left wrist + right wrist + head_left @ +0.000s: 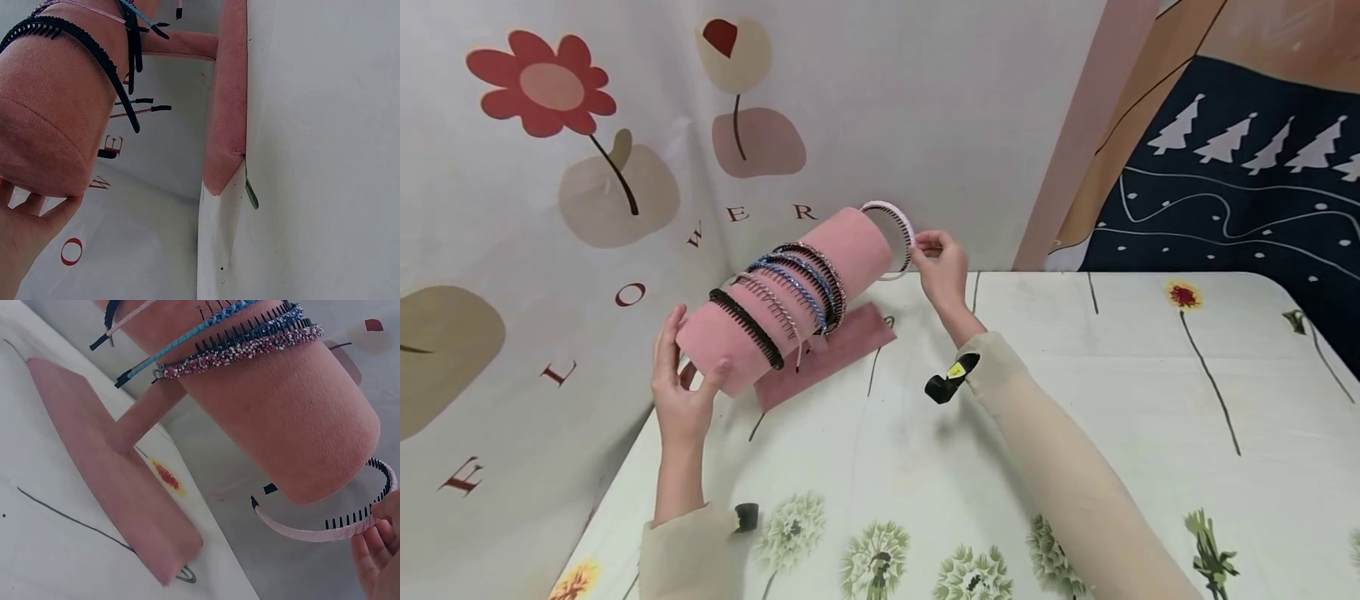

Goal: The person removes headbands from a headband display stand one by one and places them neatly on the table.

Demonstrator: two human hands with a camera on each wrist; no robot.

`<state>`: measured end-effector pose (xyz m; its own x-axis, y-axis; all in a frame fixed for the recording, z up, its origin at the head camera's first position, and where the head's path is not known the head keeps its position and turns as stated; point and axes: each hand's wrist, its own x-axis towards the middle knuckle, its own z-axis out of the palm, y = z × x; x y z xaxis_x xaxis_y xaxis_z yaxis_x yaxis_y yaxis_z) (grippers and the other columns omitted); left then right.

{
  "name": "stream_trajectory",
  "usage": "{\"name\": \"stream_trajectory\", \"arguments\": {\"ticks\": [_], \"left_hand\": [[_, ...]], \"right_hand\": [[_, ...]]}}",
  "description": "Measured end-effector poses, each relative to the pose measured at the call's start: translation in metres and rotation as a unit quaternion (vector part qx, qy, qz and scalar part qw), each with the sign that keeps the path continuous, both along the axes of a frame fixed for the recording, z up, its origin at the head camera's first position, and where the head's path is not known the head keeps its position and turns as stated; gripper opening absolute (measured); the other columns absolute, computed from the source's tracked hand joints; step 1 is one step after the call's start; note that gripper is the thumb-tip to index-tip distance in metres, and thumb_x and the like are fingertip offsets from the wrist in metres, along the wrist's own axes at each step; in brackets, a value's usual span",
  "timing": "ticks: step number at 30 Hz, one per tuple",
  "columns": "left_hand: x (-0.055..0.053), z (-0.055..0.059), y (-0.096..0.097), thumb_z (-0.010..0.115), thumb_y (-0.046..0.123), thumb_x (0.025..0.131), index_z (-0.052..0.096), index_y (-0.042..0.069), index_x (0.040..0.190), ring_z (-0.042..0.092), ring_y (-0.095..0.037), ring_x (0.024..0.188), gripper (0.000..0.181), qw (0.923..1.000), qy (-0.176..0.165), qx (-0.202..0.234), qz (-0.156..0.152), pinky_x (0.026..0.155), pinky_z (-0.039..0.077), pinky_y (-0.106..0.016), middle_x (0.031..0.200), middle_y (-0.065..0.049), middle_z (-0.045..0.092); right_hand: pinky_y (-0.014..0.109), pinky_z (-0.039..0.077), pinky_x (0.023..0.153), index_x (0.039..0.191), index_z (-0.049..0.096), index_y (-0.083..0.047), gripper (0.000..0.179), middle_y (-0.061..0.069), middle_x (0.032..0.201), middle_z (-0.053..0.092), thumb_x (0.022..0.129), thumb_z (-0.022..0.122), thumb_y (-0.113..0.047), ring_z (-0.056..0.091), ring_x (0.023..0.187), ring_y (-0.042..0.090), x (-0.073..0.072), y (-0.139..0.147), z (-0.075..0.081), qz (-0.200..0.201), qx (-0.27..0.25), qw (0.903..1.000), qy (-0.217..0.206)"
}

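A pink velvety headband stand (868, 247), a padded roll on a post and flat base (827, 354), carries several toothed headbands. They include a black one (747, 329), a braided pale pink one (775, 302), blue ones and a beaded one (250, 353). My left hand (683, 400) holds the roll's left end, thumb and fingers spread about its rim. At the other end my right hand (943, 271) pinches a light pink headband (312, 534) with black comb teeth. That headband arches around the roll's end, its tips pointing back along the roll.
The stand rests on a table with a flowered white cloth (1075, 358), close to a printed wall hanging (925, 100). A dark cloth with white trees (1232, 200) hangs at the right. Black straps (951, 379) sit at both sleeve cuffs.
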<state>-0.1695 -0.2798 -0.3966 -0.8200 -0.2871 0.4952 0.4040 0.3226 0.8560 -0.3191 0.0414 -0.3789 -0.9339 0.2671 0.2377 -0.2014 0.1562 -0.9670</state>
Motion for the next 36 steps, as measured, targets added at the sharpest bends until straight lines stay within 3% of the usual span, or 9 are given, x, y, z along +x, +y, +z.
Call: {"name": "stream_trajectory", "arguments": {"ticks": [28, 36], "left_hand": [[-0.001, -0.001, -0.001, 0.071, 0.003, 0.081, 0.043, 0.023, 0.152, 0.044, -0.01, 0.133, 0.079, 1.0, 0.0, 0.004, 0.003, 0.098, 0.042, -0.013, 0.154, -0.004, 0.04], [-0.001, -0.001, -0.001, 0.071, 0.003, 0.081, 0.043, 0.023, 0.152, 0.043, -0.01, 0.134, 0.079, 1.0, 0.0, 0.001, 0.004, 0.1, 0.042, -0.013, 0.151, 0.006, 0.042]], "right_hand": [[0.015, 0.055, 0.074, 0.11, 0.066, 0.003, 0.021, 0.012, 0.103, 0.066, 0.091, 0.066, -0.006, 0.061, 0.085, 0.009, 0.012, 0.036, -0.022, -0.021, -0.029, 0.9987, -0.037], [0.018, 0.057, 0.075, 0.111, 0.066, 0.005, 0.022, 0.011, 0.102, 0.065, 0.091, 0.066, -0.005, 0.063, 0.083, 0.007, 0.016, 0.045, -0.026, -0.023, -0.039, 0.9978, -0.05]]}}
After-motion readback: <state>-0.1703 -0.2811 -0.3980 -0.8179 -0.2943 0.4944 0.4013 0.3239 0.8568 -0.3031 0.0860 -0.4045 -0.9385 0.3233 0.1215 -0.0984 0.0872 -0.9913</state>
